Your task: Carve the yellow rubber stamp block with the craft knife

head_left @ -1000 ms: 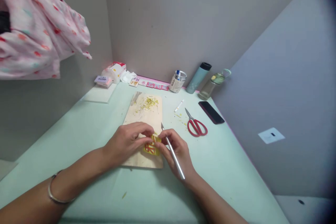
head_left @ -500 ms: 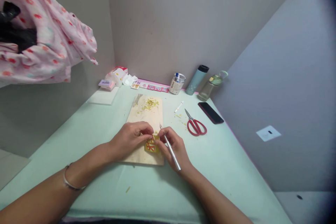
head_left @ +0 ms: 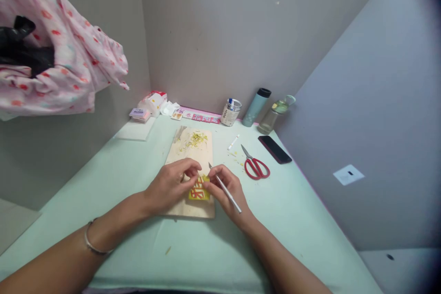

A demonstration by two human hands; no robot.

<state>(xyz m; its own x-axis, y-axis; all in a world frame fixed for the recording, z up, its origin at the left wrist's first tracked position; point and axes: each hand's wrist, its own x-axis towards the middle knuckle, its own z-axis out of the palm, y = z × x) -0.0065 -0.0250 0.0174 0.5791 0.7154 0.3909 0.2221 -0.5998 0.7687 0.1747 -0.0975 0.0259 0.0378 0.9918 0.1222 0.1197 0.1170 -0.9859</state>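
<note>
A flat yellow block (head_left: 199,194) with a red-lined character on its face is over the near part of the wooden board (head_left: 175,210). My left hand (head_left: 172,183) has thumb and fingers closed at its upper left edge; the fingertips partly cover it. In my right hand (head_left: 230,193) lies a slim silver craft knife (head_left: 228,192), its blade tip pointing up and away to the left. The right thumb and fingertip also touch the block's right edge. Yellow shavings (head_left: 197,138) are heaped on the board's far end.
Right of the board lie red-handled scissors (head_left: 254,165), a white stick (head_left: 233,142) and a phone (head_left: 274,149). A tin (head_left: 230,114), a blue tumbler (head_left: 256,108) and a green bottle (head_left: 274,117) stand at the back. Pink spotted fabric (head_left: 76,55) hangs at upper left.
The fingers have shifted slightly on the yellow block, and more of its face shows. The knife's rear end has tipped a little upward and right. The view has shifted slightly.
</note>
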